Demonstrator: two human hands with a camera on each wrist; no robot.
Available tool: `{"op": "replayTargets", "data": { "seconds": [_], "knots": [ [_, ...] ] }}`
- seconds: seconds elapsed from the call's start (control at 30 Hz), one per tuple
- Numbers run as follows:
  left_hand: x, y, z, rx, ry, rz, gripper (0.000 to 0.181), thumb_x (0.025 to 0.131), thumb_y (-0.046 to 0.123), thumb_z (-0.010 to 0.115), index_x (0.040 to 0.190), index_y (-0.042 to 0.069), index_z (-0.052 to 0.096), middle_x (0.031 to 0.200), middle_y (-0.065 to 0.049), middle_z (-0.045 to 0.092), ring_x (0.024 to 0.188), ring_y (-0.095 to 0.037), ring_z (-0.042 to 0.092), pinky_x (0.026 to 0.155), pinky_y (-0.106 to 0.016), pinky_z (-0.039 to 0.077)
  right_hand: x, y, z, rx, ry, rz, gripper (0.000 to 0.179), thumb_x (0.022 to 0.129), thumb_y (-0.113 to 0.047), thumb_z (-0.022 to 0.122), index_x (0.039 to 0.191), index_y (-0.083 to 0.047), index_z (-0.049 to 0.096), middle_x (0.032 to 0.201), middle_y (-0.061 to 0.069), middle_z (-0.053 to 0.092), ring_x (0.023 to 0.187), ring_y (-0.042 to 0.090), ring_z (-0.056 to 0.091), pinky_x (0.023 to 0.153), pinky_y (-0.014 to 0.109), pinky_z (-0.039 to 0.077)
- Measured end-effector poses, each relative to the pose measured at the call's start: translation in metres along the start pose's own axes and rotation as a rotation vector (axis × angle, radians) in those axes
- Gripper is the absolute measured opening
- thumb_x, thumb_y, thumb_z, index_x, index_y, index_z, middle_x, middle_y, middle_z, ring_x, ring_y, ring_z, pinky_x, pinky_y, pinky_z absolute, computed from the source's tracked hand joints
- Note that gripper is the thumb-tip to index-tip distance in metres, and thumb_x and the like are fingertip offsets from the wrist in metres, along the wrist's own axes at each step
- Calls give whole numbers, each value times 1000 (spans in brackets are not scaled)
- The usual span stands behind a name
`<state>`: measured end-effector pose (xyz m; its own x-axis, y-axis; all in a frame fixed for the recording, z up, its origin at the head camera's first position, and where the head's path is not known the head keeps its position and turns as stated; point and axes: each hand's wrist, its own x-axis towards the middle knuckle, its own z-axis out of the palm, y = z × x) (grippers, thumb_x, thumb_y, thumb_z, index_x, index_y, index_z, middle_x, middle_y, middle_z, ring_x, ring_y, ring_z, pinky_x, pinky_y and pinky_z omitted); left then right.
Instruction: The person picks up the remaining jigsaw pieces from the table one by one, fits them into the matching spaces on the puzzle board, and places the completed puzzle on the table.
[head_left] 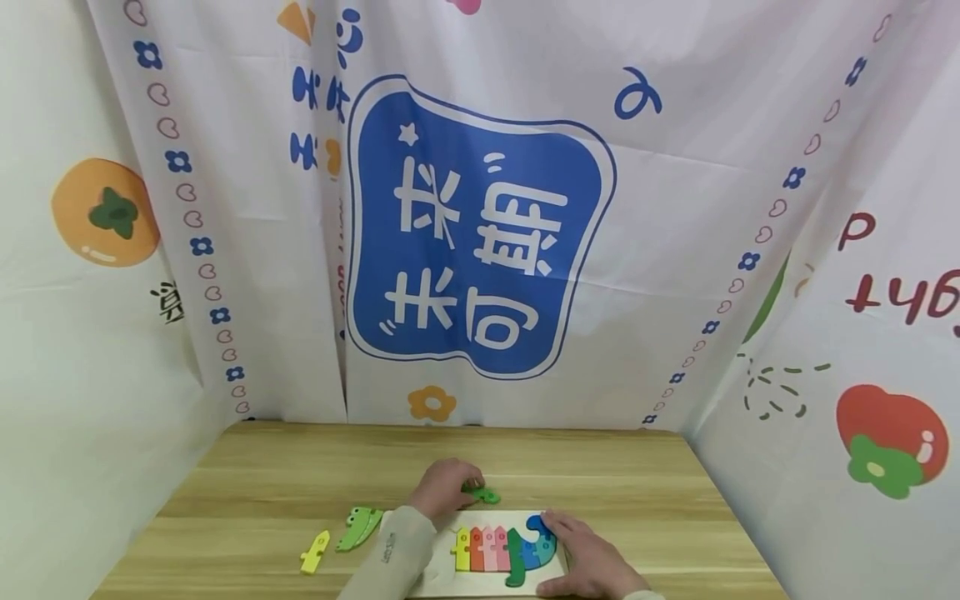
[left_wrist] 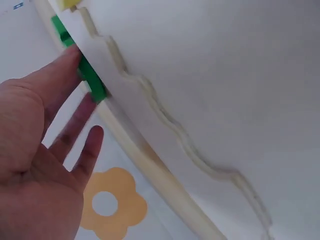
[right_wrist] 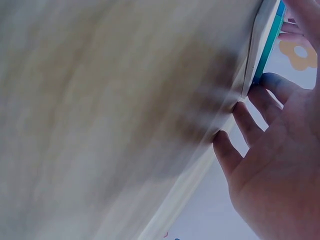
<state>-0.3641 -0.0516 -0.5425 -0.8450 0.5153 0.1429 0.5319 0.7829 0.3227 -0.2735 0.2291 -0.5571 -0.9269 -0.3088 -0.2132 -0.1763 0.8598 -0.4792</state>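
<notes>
A pale puzzle board [head_left: 438, 585] lies on the table with a row of coloured puzzle pieces [head_left: 487, 550] at its right: yellow, orange, pink, green and blue. Beyond its back edge, my left hand [head_left: 442, 487] pinches a green puzzle piece [head_left: 489, 496]. The left wrist view shows fingertips [left_wrist: 75, 52] against this green piece [left_wrist: 92, 80]; part of the grip is hidden. My right hand [head_left: 592, 558] rests along the board's right edge beside the blue pieces, fingers spread. In the right wrist view its fingertips [right_wrist: 240, 107] touch the edge.
Left of the board lie a green crocodile-head piece [head_left: 360, 528] and a yellow piece [head_left: 315, 552]. The wooden table [head_left: 600, 467] ends at a printed white cloth [head_left: 285, 358] hanging behind and at both sides.
</notes>
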Motion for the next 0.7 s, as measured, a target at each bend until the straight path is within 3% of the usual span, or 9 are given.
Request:
{"op": "replayTargets", "data": {
  "seconds": [0.17, 0.23, 0.3, 0.37, 0.5, 0.7],
  "knots": [
    [-1, 4, -1, 138, -7, 13, 32, 90, 17, 80, 122, 16, 75, 108, 0, 74, 94, -14, 65, 91, -36, 58, -2, -3, 0, 28, 0, 8, 111, 68, -62, 89, 157, -14, 44, 161, 15, 43, 146, 46, 40, 111, 70, 39],
    [-2, 6, -2, 146, -3, -9, 35, 93, 18, 77, 127, 15, 72, 113, -2, 71, 99, -16, 64, 93, -37, 58, -3, -3, 0, 48, -2, 21, 111, 68, -61, 90, 157, -14, 45, 161, 15, 43, 146, 47, 40, 111, 71, 38],
    [-5, 9, -5, 97, 24, -35, 35, 96, 18, 74, 130, 12, 70, 114, -4, 68, 102, -19, 63, 95, -39, 58, -4, -3, 0, 63, -5, 31, 111, 67, -60, 90, 157, -13, 45, 161, 15, 43, 146, 48, 39, 111, 72, 38],
    [-7, 11, -10, -13, 64, -65, 33, 98, 15, 71, 131, 10, 67, 113, -4, 66, 102, -19, 62, 93, -39, 58, -5, -3, 0, 66, -7, 29, 110, 68, -59, 91, 157, -13, 45, 161, 17, 43, 145, 49, 39, 110, 73, 38],
    [-9, 13, -22, -354, 148, -66, 30, 102, 9, 65, 131, 4, 62, 112, -7, 64, 99, -19, 62, 86, -39, 59, -5, -4, -3, 23, 5, -1, 110, 69, -61, 89, 157, -12, 45, 160, 17, 44, 144, 50, 40, 109, 72, 40],
    [-14, 18, -36, -847, 145, -38, 34, 108, 14, 56, 140, 7, 53, 117, -13, 57, 104, -22, 65, 86, -31, 57, -5, -4, -2, 36, 5, 3, 109, 69, -61, 89, 157, -13, 45, 160, 17, 44, 144, 50, 40, 108, 73, 40]
  ]
}}
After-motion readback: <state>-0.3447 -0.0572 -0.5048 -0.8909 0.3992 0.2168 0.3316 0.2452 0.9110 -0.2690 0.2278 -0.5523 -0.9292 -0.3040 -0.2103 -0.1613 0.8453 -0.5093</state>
